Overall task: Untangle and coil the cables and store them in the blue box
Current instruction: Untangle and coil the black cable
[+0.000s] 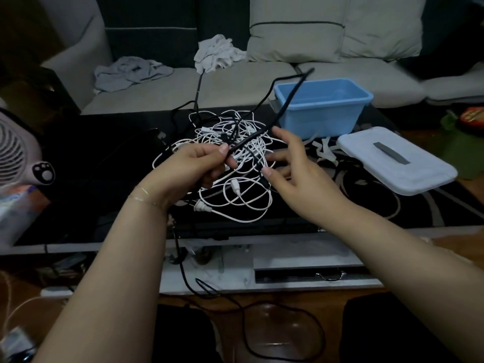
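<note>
My left hand (193, 163) pinches the black cable (264, 127); my right hand (290, 163) hovers relaxed over the white tangle (235, 179). I should draw slowly toward the blue box (324, 111) at one o'clock, freeing loops.

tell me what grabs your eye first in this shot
The tangle of white cables heaped mid-table draws the eye first, with the left hand pinching a black cable above it and the right hand open alongside. Behind it stands the open blue box, its pale lid lying to the right.
</note>
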Action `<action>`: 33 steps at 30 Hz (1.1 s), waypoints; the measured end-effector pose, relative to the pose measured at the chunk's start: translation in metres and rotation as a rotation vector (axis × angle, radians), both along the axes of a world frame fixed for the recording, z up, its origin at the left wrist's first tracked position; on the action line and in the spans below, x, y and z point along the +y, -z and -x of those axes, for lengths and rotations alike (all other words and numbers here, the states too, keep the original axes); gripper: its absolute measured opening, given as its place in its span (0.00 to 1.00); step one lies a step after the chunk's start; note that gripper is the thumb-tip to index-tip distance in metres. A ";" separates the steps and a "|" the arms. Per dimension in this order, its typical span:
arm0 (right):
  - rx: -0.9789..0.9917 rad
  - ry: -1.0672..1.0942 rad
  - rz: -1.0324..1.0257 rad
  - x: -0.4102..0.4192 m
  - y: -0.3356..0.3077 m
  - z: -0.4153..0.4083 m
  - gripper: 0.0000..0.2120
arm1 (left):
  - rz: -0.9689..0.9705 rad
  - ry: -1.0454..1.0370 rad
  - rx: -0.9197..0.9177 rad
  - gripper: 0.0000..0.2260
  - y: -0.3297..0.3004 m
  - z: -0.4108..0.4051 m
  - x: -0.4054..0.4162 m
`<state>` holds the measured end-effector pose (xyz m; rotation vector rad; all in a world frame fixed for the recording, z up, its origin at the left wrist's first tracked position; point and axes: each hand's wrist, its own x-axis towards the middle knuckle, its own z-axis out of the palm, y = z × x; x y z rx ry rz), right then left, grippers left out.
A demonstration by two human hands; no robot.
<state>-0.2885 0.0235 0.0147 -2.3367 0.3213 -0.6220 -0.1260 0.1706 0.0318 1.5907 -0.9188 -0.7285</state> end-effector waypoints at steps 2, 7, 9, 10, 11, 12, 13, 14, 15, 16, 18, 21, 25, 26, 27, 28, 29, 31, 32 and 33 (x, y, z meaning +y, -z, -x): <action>-0.038 0.010 0.003 0.003 0.000 0.000 0.26 | -0.024 0.068 -0.025 0.15 -0.001 0.003 0.003; 0.040 0.142 0.104 0.005 -0.007 0.004 0.14 | -0.215 0.147 -0.248 0.05 0.002 0.006 0.008; 0.169 0.167 0.195 0.003 -0.002 0.004 0.15 | -0.358 0.048 -0.450 0.02 0.011 -0.002 0.006; 0.223 0.161 0.217 0.002 0.004 0.003 0.16 | -0.443 -0.020 -0.579 0.02 0.016 -0.006 0.006; 0.268 0.141 0.229 0.002 0.011 0.002 0.16 | -0.523 -0.078 -0.684 0.04 0.020 -0.008 0.008; 0.313 0.116 0.240 0.002 0.017 0.000 0.16 | -0.599 -0.120 -0.740 0.07 0.024 -0.010 0.010; 0.360 0.086 0.255 0.002 0.024 -0.001 0.15 | -0.671 -0.156 -0.749 0.10 0.026 -0.011 0.015; 0.403 0.055 0.271 0.003 0.029 -0.003 0.15 | -0.755 -0.188 -0.738 0.13 0.027 -0.015 0.021; 0.439 0.022 0.282 0.005 0.034 -0.005 0.15 | -0.858 -0.210 -0.738 0.14 0.027 -0.017 0.029; 0.461 -0.005 0.288 0.007 0.037 -0.006 0.15 | -0.967 -0.217 -0.735 0.14 0.026 -0.020 0.038; 0.478 -0.049 0.292 0.011 0.042 -0.008 0.15 | -1.138 -0.191 -0.641 0.17 0.025 -0.023 0.054; 0.503 -0.139 0.232 0.022 0.051 -0.011 0.16 | -1.113 -0.182 -0.324 0.19 0.033 -0.017 0.066; 0.491 -0.287 -0.209 0.044 0.067 -0.018 0.12 | -0.803 -0.534 -0.221 0.22 0.060 -0.009 0.058; 0.513 -0.312 -0.303 0.052 0.070 -0.020 0.11 | -0.738 -0.585 -0.171 0.24 0.064 -0.007 0.056; 0.549 -0.328 -0.373 0.057 0.073 -0.021 0.13 | -0.682 -0.605 -0.096 0.26 0.066 -0.004 0.054; 0.585 -0.344 -0.432 0.063 0.075 -0.022 0.16 | -0.628 -0.611 -0.013 0.29 0.068 -0.003 0.054; 0.606 -0.364 -0.499 0.069 0.077 -0.022 0.21 | -0.578 -0.609 0.057 0.31 0.065 0.001 0.054; 0.583 -0.398 -0.665 0.080 0.081 -0.024 0.28 | -0.494 -0.584 0.111 0.34 0.055 0.006 0.055; 0.548 -0.408 -0.750 0.085 0.081 -0.025 0.29 | -0.457 -0.570 0.118 0.34 0.048 0.008 0.054; 0.503 -0.418 -0.827 0.089 0.080 -0.026 0.28 | -0.426 -0.554 0.128 0.33 0.042 0.011 0.053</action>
